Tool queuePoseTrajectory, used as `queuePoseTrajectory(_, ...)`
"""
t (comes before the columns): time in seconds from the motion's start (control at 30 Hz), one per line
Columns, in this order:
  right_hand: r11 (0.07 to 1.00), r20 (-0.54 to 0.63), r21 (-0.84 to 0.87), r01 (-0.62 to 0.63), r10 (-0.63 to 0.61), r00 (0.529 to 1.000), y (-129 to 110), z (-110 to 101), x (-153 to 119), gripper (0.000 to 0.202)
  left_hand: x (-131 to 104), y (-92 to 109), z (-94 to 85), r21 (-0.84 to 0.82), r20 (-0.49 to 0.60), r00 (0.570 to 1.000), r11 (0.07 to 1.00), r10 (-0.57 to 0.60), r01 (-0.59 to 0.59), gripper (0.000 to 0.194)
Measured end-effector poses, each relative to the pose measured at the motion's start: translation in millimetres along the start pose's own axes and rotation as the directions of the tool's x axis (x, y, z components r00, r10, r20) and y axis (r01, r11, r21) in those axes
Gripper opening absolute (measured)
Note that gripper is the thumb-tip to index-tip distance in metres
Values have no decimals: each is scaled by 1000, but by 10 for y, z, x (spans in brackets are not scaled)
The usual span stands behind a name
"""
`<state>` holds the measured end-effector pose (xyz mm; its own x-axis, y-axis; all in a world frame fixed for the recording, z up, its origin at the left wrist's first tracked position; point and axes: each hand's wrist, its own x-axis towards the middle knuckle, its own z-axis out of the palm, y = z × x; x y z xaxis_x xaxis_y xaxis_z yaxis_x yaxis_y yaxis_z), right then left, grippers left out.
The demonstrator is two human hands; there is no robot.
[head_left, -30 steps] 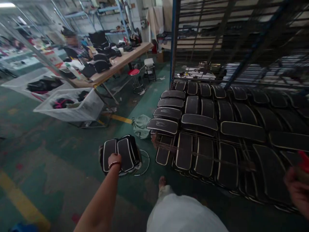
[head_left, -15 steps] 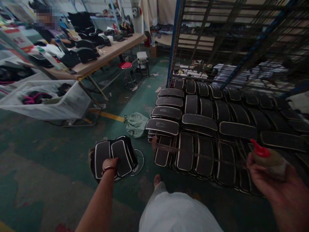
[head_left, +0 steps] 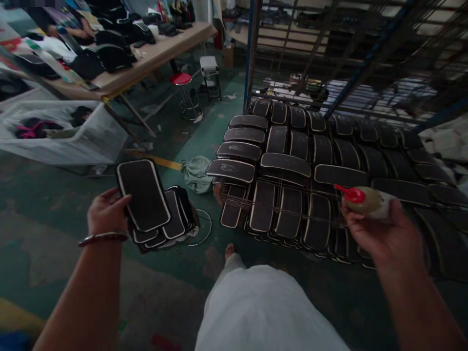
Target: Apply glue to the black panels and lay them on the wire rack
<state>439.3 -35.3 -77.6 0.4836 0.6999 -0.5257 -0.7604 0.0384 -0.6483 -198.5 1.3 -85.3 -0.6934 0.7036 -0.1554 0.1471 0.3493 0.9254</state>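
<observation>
My left hand [head_left: 109, 212] grips the left edge of a dark rounded panel [head_left: 144, 195] with a pale border, thumb on its face. Under and beside it lies a low stack of similar panels [head_left: 174, 214]. On the right, my right hand [head_left: 387, 234] is wrapped round a squeeze bottle [head_left: 371, 202] with a red nozzle cap pointing left. Behind and left of the bottle, many dark panels with pale edges [head_left: 287, 209] lie in overlapping rows on a wire rack [head_left: 237, 192].
A blue-framed wire mesh [head_left: 249, 53] rises behind the rows. At the left are a white bin [head_left: 87, 141] with items and a long table [head_left: 161, 51], where a person [head_left: 73, 27] sits. A red stool [head_left: 181, 79] and a green cloth bundle [head_left: 197, 173] are on the floor.
My left hand has lifted a panel off the stack, up and to the left. My right hand with the bottle has shifted left and up in view. The view has tilted downward.
</observation>
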Motion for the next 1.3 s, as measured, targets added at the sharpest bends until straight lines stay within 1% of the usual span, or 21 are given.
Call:
queuePoseTrajectory(0.07, 999, 52, -31, 30, -28, 998, -73, 42, 10, 31, -187, 256, 279, -116, 179, 984, 993, 2, 19, 38)
queuePoseTrajectory(0.1, 998, 77, -39, 52, -49, 996, -113, 73, 3, 27, -313, 371, 446, -149, 272, 962, 988, 1, 41, 42)
queuePoseTrajectory(0.17, 993, 140, -53, 107, -98, 985, -204, 160, -37, 17, -625, 570, 809, -173, 464, 886, 981, 3, 87, 45)
queuePoseTrajectory(0.23, 983, 245, -83, 162, -138, 960, -307, 268, -102, 15, -981, 729, 1164, -151, 637, 771, 981, 2, 123, 44)
queuePoseTrajectory(0.27, 975, 311, -102, 198, -158, 937, -361, 324, -139, 22, -1158, 796, 1322, -130, 713, 701, 983, 0, 132, 42)
queuePoseTrajectory(0.33, 947, 452, -143, 288, -197, 870, -475, 431, -211, 37, -1474, 919, 1586, -68, 845, 534, 991, -5, 117, 37)
queuePoseTrajectory(0.4, 907, 552, -181, 381, -227, 802, -593, 515, -278, 45, -1716, 1044, 1774, -6, 932, 363, 999, -13, 52, 33)
queuePoseTrajectory(0.43, 887, 584, -198, 416, -234, 777, -652, 545, -309, 47, -1809, 1111, 1843, 22, 955, 295, 1000, -23, 8, 32)
queuePoseTrajectory(0.47, 870, 607, -215, 444, -237, 758, -712, 566, -339, 49, -1887, 1181, 1898, 45, 969, 243, 998, -36, -32, 32)
queuePoseTrajectory(0.5, 855, 625, -228, 466, -239, 743, -770, 580, -366, 50, -1953, 1252, 1941, 61, 976, 210, 996, -47, -63, 32)
queuePoseTrajectory(0.53, 842, 638, -236, 485, -242, 731, -826, 586, -389, 51, -2009, 1322, 1976, 75, 980, 192, 994, -57, -83, 33)
queuePoseTrajectory(0.57, 830, 649, -242, 503, -246, 720, -880, 585, -408, 53, -2059, 1387, 2003, 87, 980, 185, 992, -68, -96, 33)
queuePoseTrajectory(0.67, 800, 677, -258, 542, -250, 692, -1010, 563, -438, 58, -2177, 1540, 2060, 142, 974, 192, 986, -123, -89, 36)
queuePoseTrajectory(0.73, 782, 687, -270, 561, -251, 682, -1066, 544, -445, 60, -2231, 1597, 2086, 195, 964, 199, 978, -176, -78, 38)
queuePoseTrajectory(0.8, 771, 688, -263, 580, -272, 673, -1096, 531, -453, 60, -2259, 1620, 2103, 222, 957, 212, 971, -200, -86, 39)
queuePoseTrajectory(0.9, 768, 688, -227, 599, -309, 656, -1112, 517, -470, 55, -2251, 1606, 2119, 220, 952, 248, 966, -181, -138, 41)
queuePoseTrajectory(1.03, 765, 702, -214, 608, -312, 640, -1114, 499, -489, 50, -2210, 1572, 2134, 203, 961, 227, 962, -159, -185, 43)
queuePoseTrajectory(1.17, 750, 701, -243, 615, -303, 646, -1100, 470, -513, 53, -2219, 1593, 2134, 206, 971, 163, 962, -177, -179, 41)
queuePoseTrajectory(1.2, 750, 697, -246, 614, -304, 650, -1094, 459, -524, 53, -2226, 1604, 2127, 206, 972, 155, 962, -179, -179, 40)
queuePoseTrajectory(1.23, 751, 694, -247, 613, -304, 653, -1086, 446, -537, 52, -2229, 1614, 2118, 201, 972, 160, 963, -173, -181, 39)
queuePoseTrajectory(1.3, 758, 691, -241, 606, -305, 656, -1070, 412, -566, 49, -2225, 1622, 2098, 189, 969, 198, 963, -150, -193, 39)
